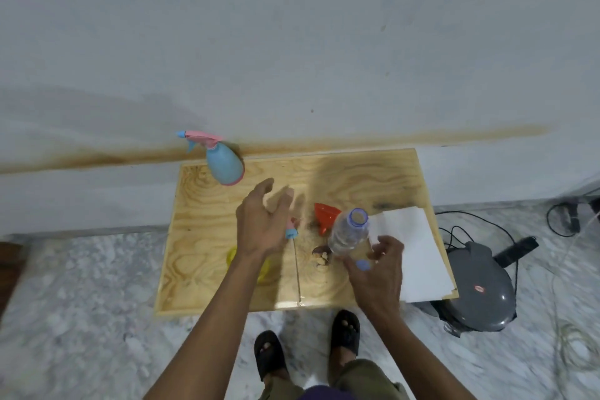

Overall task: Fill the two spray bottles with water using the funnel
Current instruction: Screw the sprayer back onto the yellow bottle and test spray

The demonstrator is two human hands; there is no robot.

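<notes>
Right-hand grip [378, 273] clasps uncapped water bottle [349, 232], cap in fingers; left hand [259, 224] open above table [201, 237]. Red funnel [325, 216] lies beside; blue spray bottle [224, 161] stands capped at far edge. Next, probably: seat funnel in opened sprayer, pour.

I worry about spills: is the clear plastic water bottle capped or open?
Open. The clear plastic water bottle shows a bare mouth inside its purple neck ring, and the right hand holds a purple cap beside it.
</notes>
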